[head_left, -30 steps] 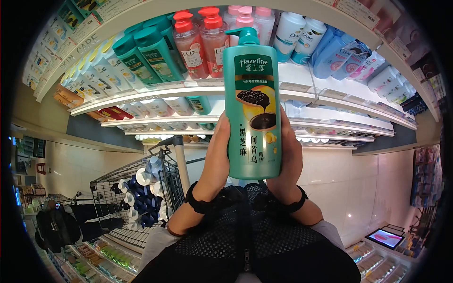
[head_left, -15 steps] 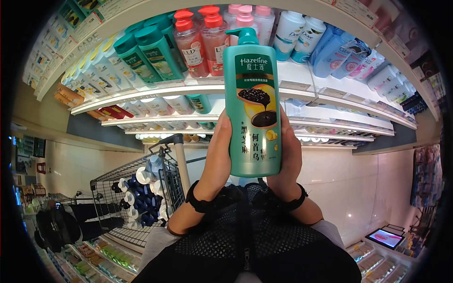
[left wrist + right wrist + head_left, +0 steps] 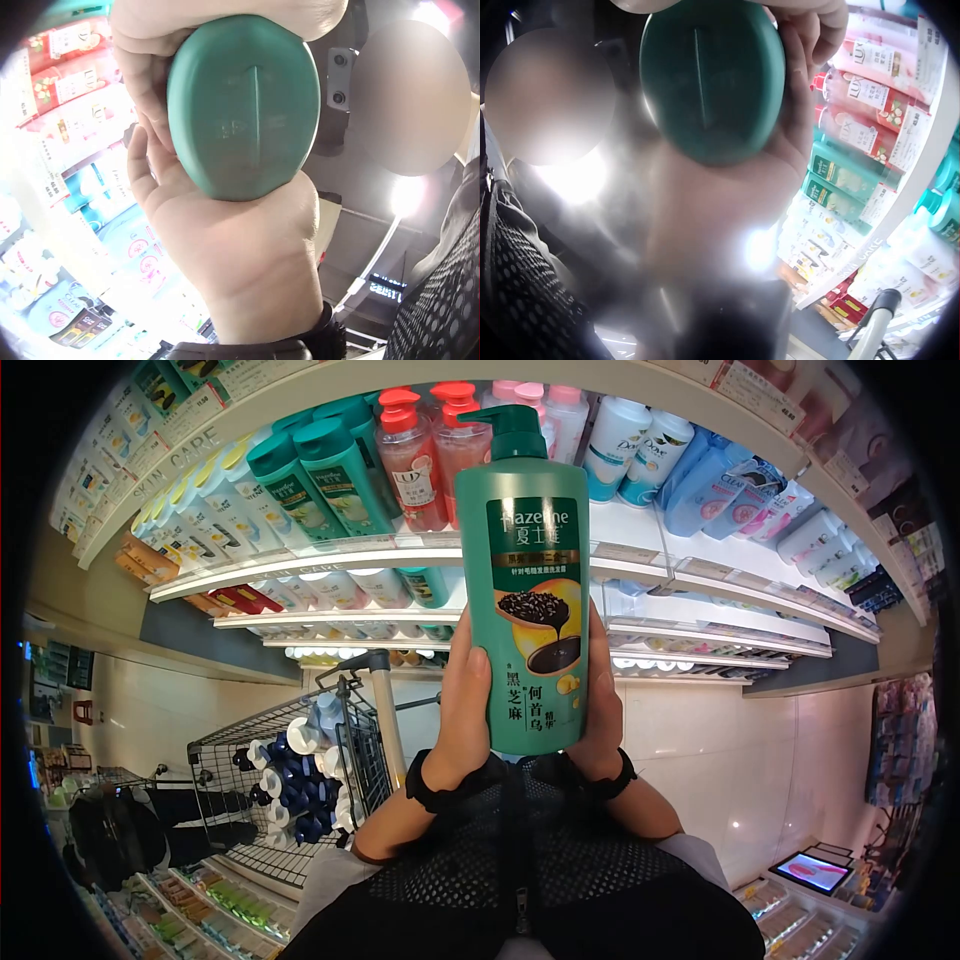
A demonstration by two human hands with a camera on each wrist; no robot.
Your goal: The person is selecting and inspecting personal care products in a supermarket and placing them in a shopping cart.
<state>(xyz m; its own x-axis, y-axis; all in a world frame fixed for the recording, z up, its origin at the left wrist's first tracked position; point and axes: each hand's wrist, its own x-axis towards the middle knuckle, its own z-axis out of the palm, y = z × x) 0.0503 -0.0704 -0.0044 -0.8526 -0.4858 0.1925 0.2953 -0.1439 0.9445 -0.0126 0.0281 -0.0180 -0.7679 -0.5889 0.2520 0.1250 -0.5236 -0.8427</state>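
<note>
A green Hazeline shampoo bottle (image 3: 530,590) with a dark green pump top stands upright before me in the head view, its front label facing the camera. My left hand (image 3: 463,710) grips its lower left side, the thumb lying along the edge of the front. On the opposite side my right hand (image 3: 602,710) holds it, most of its fingers hidden behind the bottle. The left wrist view looks up at the oval base of the bottle (image 3: 244,112), with the left palm (image 3: 232,232) against it. The right wrist view shows that same base (image 3: 712,82) from the other side.
Ahead, a curved white shelf (image 3: 400,552) carries red-pump Lux bottles (image 3: 412,465), green bottles (image 3: 335,475) and Dove bottles (image 3: 655,455). A wire shopping cart (image 3: 225,750) with several blue-and-white bottles stands at left. Another person (image 3: 115,830) is behind it.
The shampoo bottle has come closer to the head camera and looks larger, its base lower and its body slightly to the left. Both hands have moved with it and keep their grip.
</note>
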